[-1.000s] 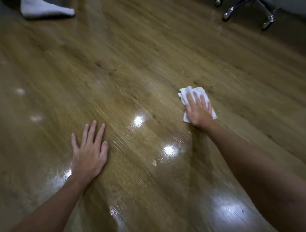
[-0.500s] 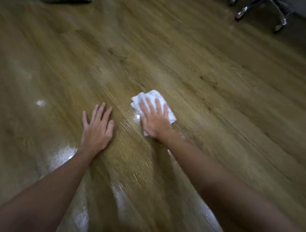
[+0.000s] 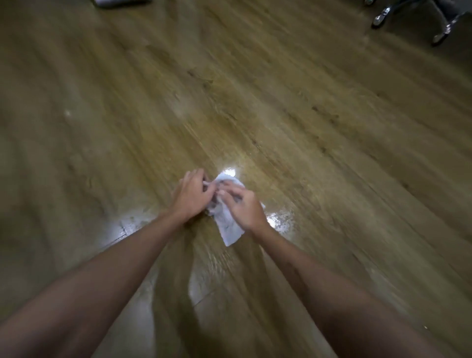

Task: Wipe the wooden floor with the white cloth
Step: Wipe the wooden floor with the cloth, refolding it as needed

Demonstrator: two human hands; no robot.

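1. Brown wood-grain plank floor (image 3: 306, 122) fills pretty much the whole head view, running off diagonally, and most of it is smeared with motion blur.
2. Shiny glare patches sit on the boards right around the hands: one just beyond the cloth, one to the right of the right wrist, and a bigger pale one under the left forearm, where a plank seam shows.
3. Both bare forearms come in from the bottom corners and meet around the middle of the view, a bit below center.
4. Left hand (image 3: 191, 198) has its fingers curled in, gripping the left edge of the crumpled white cloth (image 3: 228, 227).
5. Right hand (image 3: 244, 207) is curled over the cloth from the right side, fingers pinching into the bunched fabric, thumb toward the left hand.
6. So the cloth is held between the two hands, scrunched up at the top, with a loose tail hanging out below the right hand toward the person. It has greyish smudges on it.
7. Can't tell whether the tail is touching the floor or is just above it; too blurry.
8. Top right corner: chrome legs and casters of a rolling chair base (image 3: 413, 20), well apart from the hands.
9. Top left edge: a sliver of something pale grey (image 3: 115, 2), cut off by the frame, no idea what it is.
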